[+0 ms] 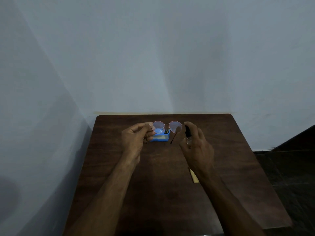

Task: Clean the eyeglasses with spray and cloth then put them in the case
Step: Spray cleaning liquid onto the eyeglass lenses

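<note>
Pinched between the thumb and fingers of the left hand (pixel 136 136), the eyeglasses (pixel 167 127) hang in the air above the far part of the table, lenses upright and facing the person; the hold is on the left edge of the frame, beside the left lens. Closed around a small dark spray bottle (pixel 187 131), the right hand (pixel 198 143) stands just right of the glasses, forefinger resting on the bottle's top, the nozzle end close to the right lens without clearly touching it.

Behind everything rises a plain pale wall (pixel 153 57), meeting a side wall at the left. Below it a dark brown wooden table (pixel 162 193) fills the lower middle of the view, its far edge against the wall. Dark floor shows at the right. Both bare forearms reach in from the bottom edge toward the middle of the tabletop.

On the table, right beneath the glasses, sits a blue case (pixel 161 137), seen partly through the left lens; it appears to be open, though dim light makes that hard to confirm. One thin dark temple arm of the glasses slants down to the right of the case. Near the right forearm a small pale strip (pixel 194 176) lies on the wood, partly hidden by the arm. Light is low and fine detail is lost.
</note>
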The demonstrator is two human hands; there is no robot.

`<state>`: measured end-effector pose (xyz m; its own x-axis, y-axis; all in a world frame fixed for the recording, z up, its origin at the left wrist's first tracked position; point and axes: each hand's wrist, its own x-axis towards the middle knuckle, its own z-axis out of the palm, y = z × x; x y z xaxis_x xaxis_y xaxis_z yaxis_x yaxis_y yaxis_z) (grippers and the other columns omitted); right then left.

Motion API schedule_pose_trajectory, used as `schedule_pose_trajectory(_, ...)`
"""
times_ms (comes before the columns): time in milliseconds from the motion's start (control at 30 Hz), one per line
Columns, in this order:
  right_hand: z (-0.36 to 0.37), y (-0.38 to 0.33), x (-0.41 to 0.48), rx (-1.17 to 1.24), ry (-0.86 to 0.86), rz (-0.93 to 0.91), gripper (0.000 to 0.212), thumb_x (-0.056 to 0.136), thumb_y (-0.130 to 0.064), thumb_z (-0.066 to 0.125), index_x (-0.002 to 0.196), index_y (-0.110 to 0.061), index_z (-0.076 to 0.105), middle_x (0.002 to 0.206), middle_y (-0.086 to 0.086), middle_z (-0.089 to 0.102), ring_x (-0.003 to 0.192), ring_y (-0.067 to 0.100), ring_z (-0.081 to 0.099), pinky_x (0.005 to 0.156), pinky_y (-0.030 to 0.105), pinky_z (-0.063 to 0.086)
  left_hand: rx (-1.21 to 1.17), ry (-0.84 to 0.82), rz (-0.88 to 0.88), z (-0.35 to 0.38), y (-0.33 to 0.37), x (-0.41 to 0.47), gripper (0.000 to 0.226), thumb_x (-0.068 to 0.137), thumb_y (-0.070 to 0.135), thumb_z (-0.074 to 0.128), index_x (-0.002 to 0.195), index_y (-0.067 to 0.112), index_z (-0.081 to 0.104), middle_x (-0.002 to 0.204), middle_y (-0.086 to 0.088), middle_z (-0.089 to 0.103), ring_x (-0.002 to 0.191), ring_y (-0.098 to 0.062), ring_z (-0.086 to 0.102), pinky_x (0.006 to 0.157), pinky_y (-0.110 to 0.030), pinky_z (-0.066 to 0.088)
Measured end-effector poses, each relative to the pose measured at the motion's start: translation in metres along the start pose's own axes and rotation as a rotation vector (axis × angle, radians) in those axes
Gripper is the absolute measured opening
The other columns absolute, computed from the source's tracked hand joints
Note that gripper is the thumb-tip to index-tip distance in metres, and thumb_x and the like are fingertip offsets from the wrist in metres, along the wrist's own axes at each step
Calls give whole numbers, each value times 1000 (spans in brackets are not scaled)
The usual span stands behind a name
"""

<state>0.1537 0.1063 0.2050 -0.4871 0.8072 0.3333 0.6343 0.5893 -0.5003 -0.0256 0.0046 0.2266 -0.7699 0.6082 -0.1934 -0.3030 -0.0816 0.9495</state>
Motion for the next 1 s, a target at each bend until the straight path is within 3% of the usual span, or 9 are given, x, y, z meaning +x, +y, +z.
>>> schedule_pose_trajectory(200, 3, 2, 0, -16, -26, -35, 54, 96, -28, 66, 143, -34, 41, 121, -2, 59, 75, 9, 60, 55, 25, 49, 4, -3, -12, -2, -1, 3, 11, 94, 10, 75, 102, 11, 81, 92, -14, 81, 79, -17, 76, 66, -23, 63)
schedule_pose_trajectory(367, 5, 1, 3, -5, 9, -20, 53, 97, -25, 67, 144, -31, 44, 122, -4, 60, 73, 9, 60, 52, 16, 37, 6, -1, -22, -2, -2, 4, 11, 94, 10, 74, 102, 12, 81, 92, -13, 81, 79, -17, 76, 67, -24, 63)
schedule_pose_trajectory(533, 6, -1, 4, 57, 50, -26, 53, 96, -24, 69, 143, -28, 44, 125, -1, 61, 79, 11, 64, 58, 28, 52, -11, -16, -21, -2, -2, 5, 9, 93, 9, 75, 98, 14, 81, 92, -14, 81, 77, -15, 75, 67, -24, 63)
schedule_pose_trajectory(700, 7, 1, 5, 48, 32, -35, 51, 96, -25, 68, 140, -31, 43, 123, -3, 61, 77, 13, 67, 57, 32, 56, -16, -26, -36, -2, -7, 8, 11, 94, 10, 74, 103, 12, 81, 94, -14, 81, 79, -16, 75, 69, -24, 63)
schedule_pose_trajectory(900, 11, 6, 6, 62, 10, -53, 52, 97, -23, 68, 139, -33, 40, 127, -2, 61, 75, 11, 65, 59, 28, 55, -11, -28, -58, -2, -13, 12, 15, 95, 11, 74, 108, 8, 80, 94, -13, 81, 82, -17, 75, 69, -23, 62)
schedule_pose_trajectory(1000, 11, 5, 8, 84, 63, -4, 50, 97, -23, 66, 140, -30, 41, 129, -3, 62, 76, 15, 68, 59, 36, 57, -35, -36, -62, 1, -14, 11, 13, 94, 10, 74, 105, 8, 81, 94, -15, 80, 78, -15, 75, 67, -23, 62)
